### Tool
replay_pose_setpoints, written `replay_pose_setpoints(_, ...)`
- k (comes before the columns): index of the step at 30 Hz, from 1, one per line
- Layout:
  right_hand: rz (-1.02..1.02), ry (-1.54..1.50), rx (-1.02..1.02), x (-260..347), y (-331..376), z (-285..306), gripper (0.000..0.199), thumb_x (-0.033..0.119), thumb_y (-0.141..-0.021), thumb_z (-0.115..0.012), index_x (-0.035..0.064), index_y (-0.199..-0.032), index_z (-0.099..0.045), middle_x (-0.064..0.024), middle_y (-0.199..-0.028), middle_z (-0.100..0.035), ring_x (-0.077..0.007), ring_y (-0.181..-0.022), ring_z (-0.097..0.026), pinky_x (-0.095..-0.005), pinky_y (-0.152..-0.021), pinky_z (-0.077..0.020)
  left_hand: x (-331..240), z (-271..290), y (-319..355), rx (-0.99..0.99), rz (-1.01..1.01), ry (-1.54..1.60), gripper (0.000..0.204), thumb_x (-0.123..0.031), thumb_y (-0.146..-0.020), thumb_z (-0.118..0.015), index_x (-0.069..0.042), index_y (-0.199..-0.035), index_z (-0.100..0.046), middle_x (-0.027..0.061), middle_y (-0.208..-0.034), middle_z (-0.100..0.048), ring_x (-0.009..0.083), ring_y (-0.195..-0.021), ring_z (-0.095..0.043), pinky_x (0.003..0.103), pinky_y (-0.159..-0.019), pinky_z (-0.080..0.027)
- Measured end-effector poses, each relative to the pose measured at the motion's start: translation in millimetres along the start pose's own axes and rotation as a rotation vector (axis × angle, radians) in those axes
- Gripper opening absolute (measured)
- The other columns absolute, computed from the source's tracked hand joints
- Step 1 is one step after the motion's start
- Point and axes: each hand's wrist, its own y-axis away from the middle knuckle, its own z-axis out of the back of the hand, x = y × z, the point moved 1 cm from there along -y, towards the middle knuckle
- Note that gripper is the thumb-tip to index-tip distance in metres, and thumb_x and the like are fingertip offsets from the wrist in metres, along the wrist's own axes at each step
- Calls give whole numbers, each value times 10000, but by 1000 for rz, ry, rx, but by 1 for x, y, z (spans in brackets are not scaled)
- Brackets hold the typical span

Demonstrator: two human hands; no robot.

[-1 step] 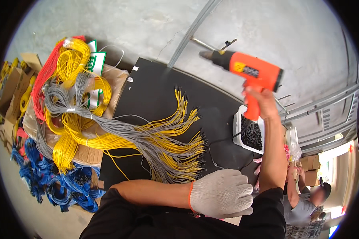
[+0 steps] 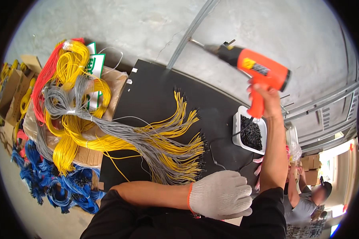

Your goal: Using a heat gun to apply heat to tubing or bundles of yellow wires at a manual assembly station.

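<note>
An orange heat gun (image 2: 263, 68) with a black nozzle is raised above the far right of the black table (image 2: 147, 85), its nozzle toward the far left. My bare right hand (image 2: 268, 97) is wrapped round its grip. My left hand (image 2: 221, 194), in a white knit glove, lies in front of my body beside my right upper arm. Its fingers are curled together and the palm side is hidden. A fanned bundle of yellow and grey cables (image 2: 147, 147) with dark tips spreads over the table. A white tub (image 2: 236, 133) of small black pieces (image 2: 251, 134) stands below the heat gun.
Coiled yellow, grey and red cables (image 2: 70, 61) lie on cartons at the left. Blue cable bundles (image 2: 64, 185) sit below them. A black cord (image 2: 213, 153) crosses the table by the tub. Metal rails (image 2: 189, 34) stand beyond. A co-worker (image 2: 302, 205) is at the right.
My right hand has shifted the heat gun slightly to the right, and its nozzle has risen a little. My left hand and the cables look unchanged.
</note>
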Motion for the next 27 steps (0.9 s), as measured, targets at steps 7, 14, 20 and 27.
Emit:
replay_pose_setpoints(7,103,-282,-330,-31,-73,93,414,375,-1091,-691,4,-1274,-676,-150,-1085,-751,-233,-910,-747,-359,-743,-639,2,-8,-2,25,-58,25,253,-325,-954,-719,-139,-811,-627,21,-788,-518,214,-715,-548,359,-643,-439)
replay_pose_setpoints(14,-14,-433,-354,-98,-132,120,446,460,-1060,-717,29,-1172,-689,-127,-997,-745,-229,-830,-733,-371,-725,-632,6,-14,1,35,44,14,262,-291,-933,-750,-123,-789,-609,20,-793,-545,213,-713,-562,357,-643,-456)
replay_pose_setpoints(20,32,-147,-378,-129,-149,105,455,477,-1080,-686,23,-1099,-707,-98,-926,-724,-208,-755,-711,-359,-692,-613,13,-21,1,26,55,-6,283,-284,-940,-750,-103,-771,-613,33,-777,-552,220,-704,-572,360,-645,-470)
replay_pose_setpoints(27,-117,982,-424,-196,-173,147,764,671,-1019,-610,-54,-1243,-698,-282,-1108,-757,-440,-1083,-727,-532,-969,-564,15,-35,4,88,56,18,246,-273,-931,-741,-105,-789,-633,29,-769,-558,214,-733,-588,358,-655,-469)
